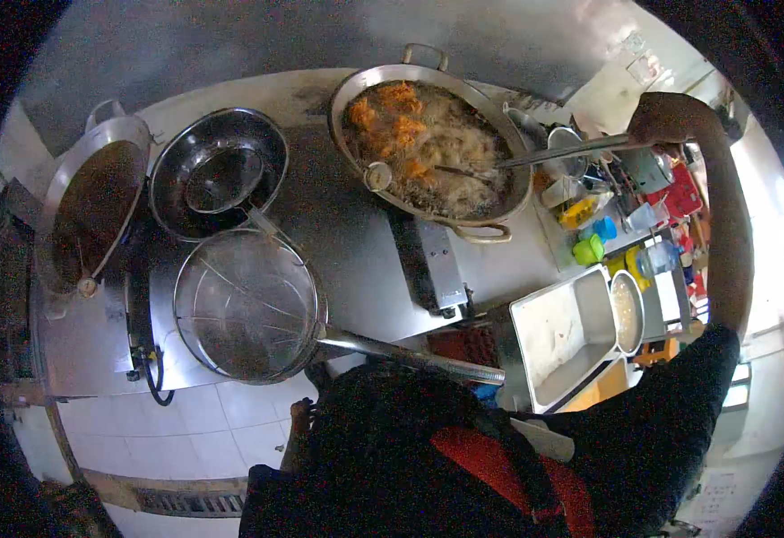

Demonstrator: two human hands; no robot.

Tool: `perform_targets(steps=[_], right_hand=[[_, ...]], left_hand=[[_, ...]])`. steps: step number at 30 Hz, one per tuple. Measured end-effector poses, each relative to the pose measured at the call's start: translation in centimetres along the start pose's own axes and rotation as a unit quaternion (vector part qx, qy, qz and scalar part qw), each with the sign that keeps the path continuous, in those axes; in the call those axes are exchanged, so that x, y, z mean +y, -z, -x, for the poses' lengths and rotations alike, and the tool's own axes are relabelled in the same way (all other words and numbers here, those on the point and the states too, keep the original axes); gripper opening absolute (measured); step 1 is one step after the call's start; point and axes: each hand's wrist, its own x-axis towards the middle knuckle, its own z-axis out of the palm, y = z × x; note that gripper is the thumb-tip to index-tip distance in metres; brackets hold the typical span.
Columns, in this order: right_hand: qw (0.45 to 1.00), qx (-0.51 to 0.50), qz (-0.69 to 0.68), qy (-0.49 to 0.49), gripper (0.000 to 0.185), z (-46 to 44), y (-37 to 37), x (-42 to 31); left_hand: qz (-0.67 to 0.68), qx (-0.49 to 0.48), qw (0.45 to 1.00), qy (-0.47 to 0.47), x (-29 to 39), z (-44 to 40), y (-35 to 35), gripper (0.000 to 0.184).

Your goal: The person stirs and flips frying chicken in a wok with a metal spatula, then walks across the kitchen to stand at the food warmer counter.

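At the upper right, my right hand [674, 118] is closed round the end of a long metal cooking utensil [571, 152]. Its far end dips into foaming oil in a large two-handled wok [342, 134], so I cannot make out its tip. Orange-brown fried pieces [401, 130] float at the wok's left and back, with paler foam on the right. A round dial thermometer [377, 177] sits at the wok's near left rim. Low beside my body, my left hand [301, 414] is dark and partly hidden; its fingers are unclear.
A large wire strainer [248, 305] lies with its handle toward my body. Behind it, a dark metal bowl [163, 170] holds a smaller sieve. Another oil-filled wok [96, 206] stands far left. To the right are a white rectangular tray [553, 332], cups and bottles.
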Motion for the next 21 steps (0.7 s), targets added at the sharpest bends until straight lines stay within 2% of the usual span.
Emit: perform_targets(steps=[1,3,4,5,6,7,8,9,10,12,13,16,18,19,21], right_hand=[[0.991,-0.012,0.116,0.063,0.024,-0.8,0.2,0.7],[0.994,-0.020,0.104,-0.014,0.023,0.8,0.9,-2.1],[0.994,-0.023,0.098,-0.052,0.023,1.4,1.2,-3.6],[0.992,-0.021,0.090,-0.085,0.023,1.5,1.2,-4.6],[0.984,-0.071,0.087,-0.137,0.023,1.1,1.4,-6.1],[0.971,-0.121,0.084,-0.189,0.023,0.4,1.7,-8.0],[0.970,-0.136,0.080,-0.184,0.023,0.1,1.7,-8.1],[0.969,-0.151,0.076,-0.179,0.023,-0.2,1.7,-8.2],[0.968,-0.166,0.071,-0.174,0.023,-0.5,1.6,-8.3],[0.988,-0.097,0.084,-0.084,0.023,-0.5,-0.5,-5.1],[0.988,-0.129,0.074,-0.052,0.025,-0.9,-0.8,-4.8],[0.991,-0.094,-0.052,-0.076,0.023,-2.0,-6.2,-2.5],[0.989,-0.121,-0.075,-0.030,0.022,-1.2,-8.7,-5.1],[0.990,-0.114,-0.071,0.051,0.023,-1.7,-10.7,-4.8],[0.978,0.014,0.005,0.209,0.024,-4.4,-17.3,-2.1]], left_hand=[[0.009,-0.009,1.000,-0.027,1.7,3.5,-0.7,0.031],[0.024,-0.027,0.996,-0.082,3.3,6.6,-1.3,0.033],[-0.067,-0.064,0.973,-0.210,3.0,6.0,-1.0,0.033],[-0.156,-0.099,0.925,-0.333,2.6,5.4,-0.4,0.034],[-0.239,-0.133,0.851,-0.448,1.5,3.5,1.0,0.034],[-0.283,-0.159,0.791,-0.519,-4.4,-8.6,4.2,0.035],[-0.253,-0.143,0.880,-0.375,-3.2,-7.3,4.1,0.033],[-0.220,-0.125,0.923,-0.290,-1.2,-5.0,3.2,0.032],[-0.206,-0.111,0.938,-0.255,0.1,-3.3,2.7,0.030],[-0.192,-0.099,0.953,-0.212,2.8,0.7,1.8,0.028],[-0.182,-0.094,0.960,-0.191,3.7,3.2,1.1,0.027],[-0.058,-0.161,0.985,-0.020,5.4,2.1,2.1,0.027],[-0.019,-0.141,0.990,0.004,4.8,2.2,2.7,0.027],[-0.010,-0.121,0.993,-0.002,4.3,2.2,2.7,0.027],[-0.006,-0.097,0.995,-0.013,3.7,2.1,2.8,0.026]])
